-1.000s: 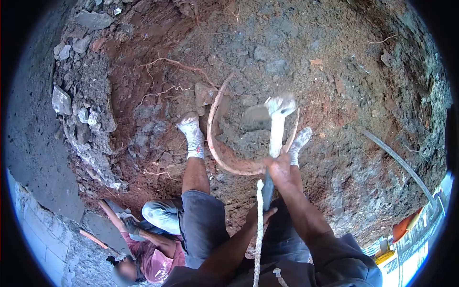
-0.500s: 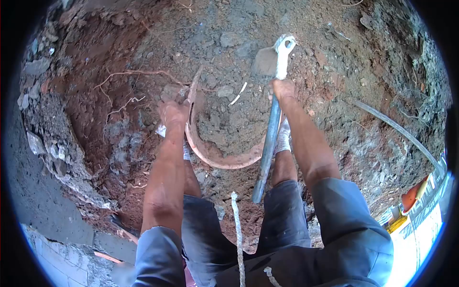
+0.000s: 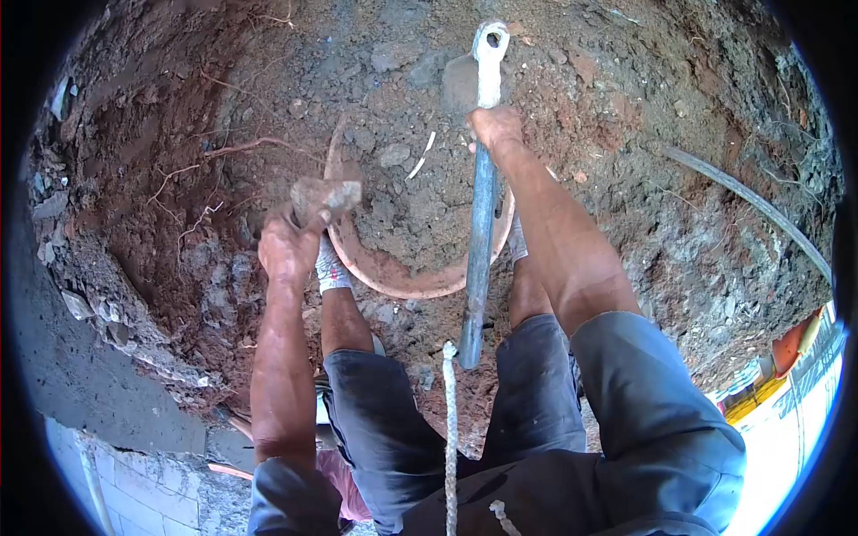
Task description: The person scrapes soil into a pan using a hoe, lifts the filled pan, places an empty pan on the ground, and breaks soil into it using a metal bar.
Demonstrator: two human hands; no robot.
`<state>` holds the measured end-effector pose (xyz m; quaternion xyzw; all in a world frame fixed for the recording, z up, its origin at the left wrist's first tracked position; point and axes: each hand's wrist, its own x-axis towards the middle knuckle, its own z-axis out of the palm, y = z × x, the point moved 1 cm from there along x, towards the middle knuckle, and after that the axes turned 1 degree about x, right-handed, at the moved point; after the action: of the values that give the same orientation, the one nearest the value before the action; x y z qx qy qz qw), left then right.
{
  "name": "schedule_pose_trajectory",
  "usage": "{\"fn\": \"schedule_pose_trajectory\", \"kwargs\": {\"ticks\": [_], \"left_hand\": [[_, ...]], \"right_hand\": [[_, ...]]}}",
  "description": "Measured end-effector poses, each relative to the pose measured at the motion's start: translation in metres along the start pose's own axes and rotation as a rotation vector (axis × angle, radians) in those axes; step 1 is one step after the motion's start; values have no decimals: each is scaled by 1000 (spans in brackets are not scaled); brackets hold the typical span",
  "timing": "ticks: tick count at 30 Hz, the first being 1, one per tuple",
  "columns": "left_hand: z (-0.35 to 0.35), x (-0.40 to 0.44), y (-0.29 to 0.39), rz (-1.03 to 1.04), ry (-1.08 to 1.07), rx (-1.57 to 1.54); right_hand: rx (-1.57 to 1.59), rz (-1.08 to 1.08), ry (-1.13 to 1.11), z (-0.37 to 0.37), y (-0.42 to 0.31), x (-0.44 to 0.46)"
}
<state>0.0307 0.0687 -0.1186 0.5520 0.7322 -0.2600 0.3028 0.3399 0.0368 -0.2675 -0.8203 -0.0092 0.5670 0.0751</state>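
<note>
One second ago, both hands were on the grey-blue shaft (image 3: 479, 259); it is now held by the right hand (image 3: 497, 129) alone, with fingers wrapped just below the white head (image 3: 489, 76). Half a second ago, the left hand (image 3: 288, 248) was lowered to the ground (image 3: 608, 161) beside the left end of the curved rim (image 3: 402, 284); a stone (image 3: 327, 198) is now found pinched between its thumb and fingers, over the left side of that rim. Contact between stone and rim cannot be determined. By this change, the stone is judged to have been freed from the ground, and both hands are judged to be occupied, with the shaft left unswung. The shaft's lower end is seen past the near edge of the rim, beside the hanging rope (image 3: 450, 429).
</note>
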Motion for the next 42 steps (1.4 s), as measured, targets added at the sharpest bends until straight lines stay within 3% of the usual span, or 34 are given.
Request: {"fn": "schedule_pose_trajectory", "kwargs": {"ticks": [1,3,4,5,7,8,10,12,15,19,21,24,26,28,32,36,42], "left_hand": [[26,-4,-13,-37,-170,-72],[67,-33,-6,-96,-236,24],[114,-39,-34,19,-119,-43],[141,-46,-38,52,-135,-362],[160,-61,-8,136,-116,-558],[153,-89,25,187,-77,-433],[104,-133,98,-165,-738,-846],[141,-165,97,95,-705,-652],[145,-181,104,74,-732,-377],[160,-154,135,391,-657,-364],[149,-113,191,564,-452,61],[140,-25,285,803,-343,416],[133,20,318,916,-315,533],[127,42,309,839,-444,612],[90,36,275,746,-540,801],[40,45,234,698,-394,961],[-14,45,142,464,-397,815]], "right_hand": [[23,9,-2,-3,-2,-2],[8,-22,-12,-7,-5,-6],[-56,6,5,-12,-13,-19],[-72,-21,-29,-8,-6,-6],[-44,-32,5,-13,-9,-18],[-70,-97,-26,-11,-3,-10],[-53,-135,-75,-10,9,-7],[274,-101,27,-24,26,-24],[687,-128,-16,-74,65,-43],[1183,-252,112,-176,89,-62],[1393,-279,154,-215,104,-44],[1658,-291,288,-237,117,26],[1746,-198,388,-217,113,69],[1742,-57,452,-184,98,85],[1897,-39,295,-120,116,73],[2134,34,173,-45,104,53],[1968,228,-99,43,52,23]]}}
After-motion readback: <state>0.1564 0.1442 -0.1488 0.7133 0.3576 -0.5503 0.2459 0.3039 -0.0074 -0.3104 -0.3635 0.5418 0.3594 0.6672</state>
